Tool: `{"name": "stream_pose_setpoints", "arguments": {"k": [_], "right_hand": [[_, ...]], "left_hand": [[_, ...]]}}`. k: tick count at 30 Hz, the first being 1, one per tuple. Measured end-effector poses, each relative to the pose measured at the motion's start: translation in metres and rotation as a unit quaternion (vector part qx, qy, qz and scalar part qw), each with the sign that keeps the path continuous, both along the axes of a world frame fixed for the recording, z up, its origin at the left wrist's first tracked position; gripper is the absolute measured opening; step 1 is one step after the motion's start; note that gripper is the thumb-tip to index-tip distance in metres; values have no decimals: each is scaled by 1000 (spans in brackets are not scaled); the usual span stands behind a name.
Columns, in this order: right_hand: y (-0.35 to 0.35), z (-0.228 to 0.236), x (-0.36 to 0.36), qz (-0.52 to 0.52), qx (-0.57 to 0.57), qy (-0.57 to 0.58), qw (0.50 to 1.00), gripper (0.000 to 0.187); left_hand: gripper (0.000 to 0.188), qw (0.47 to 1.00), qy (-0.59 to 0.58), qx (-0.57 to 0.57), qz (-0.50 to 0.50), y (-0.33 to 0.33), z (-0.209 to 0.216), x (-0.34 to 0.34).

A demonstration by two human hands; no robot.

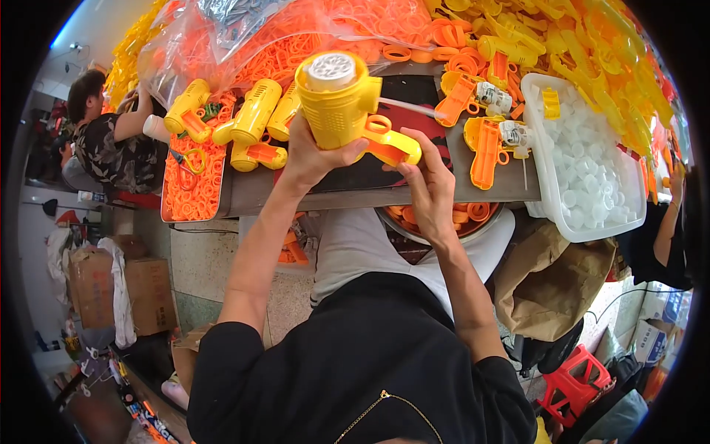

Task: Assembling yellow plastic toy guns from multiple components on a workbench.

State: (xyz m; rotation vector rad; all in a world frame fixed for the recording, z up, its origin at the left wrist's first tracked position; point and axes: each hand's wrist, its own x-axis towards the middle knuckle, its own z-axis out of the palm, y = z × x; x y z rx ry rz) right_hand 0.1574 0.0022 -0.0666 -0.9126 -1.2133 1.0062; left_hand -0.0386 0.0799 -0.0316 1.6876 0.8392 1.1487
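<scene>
Cradling the yellow unit (336, 111) above the table edge (333, 200): your left hand (314, 154) curls round its barrel; your right hand (431, 181) pinches the handle's end between thumb and fingers. Judged largely assembled; closed yellow units (257, 111) at left look similarly far along. Others at right, white mechanisms (515, 134) exposed, seem unfinished. Left tray (192, 220): orange rings (194, 206), scissors (188, 164). Right tub (534, 152): translucent caps (588, 177).

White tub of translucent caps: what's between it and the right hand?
In the head view, an orange-and-yellow handle piece with a white mechanism lies on the table, between the right hand and the white tub.
</scene>
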Motion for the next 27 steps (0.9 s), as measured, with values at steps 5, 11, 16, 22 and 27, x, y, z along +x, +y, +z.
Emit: {"name": "stream_pose_setpoints", "arguments": {"k": [5, 11, 16, 22, 27], "right_hand": [[5, -21, -7, -73, 105, -133, 983, 42], [3, -19, -2, 30, -46, -97, 994, 57], [-17, -34, 38, -31, -89, -56, 994, 34], [-18, -18, 59, -210, 29, -223, 952, 18], [-10, -32, 72, -346, 43, -355, 868, 26]], "left_hand": [[57, 987, -93, -105, -81, 10, -20, -8], [75, 992, 62, -102, 44, 6, 9, -33], [73, 945, 256, 75, 187, 33, 78, -110], [59, 631, 612, 385, 280, 68, 103, -178], [67, 597, 675, 372, 222, 67, 41, -189]]}}
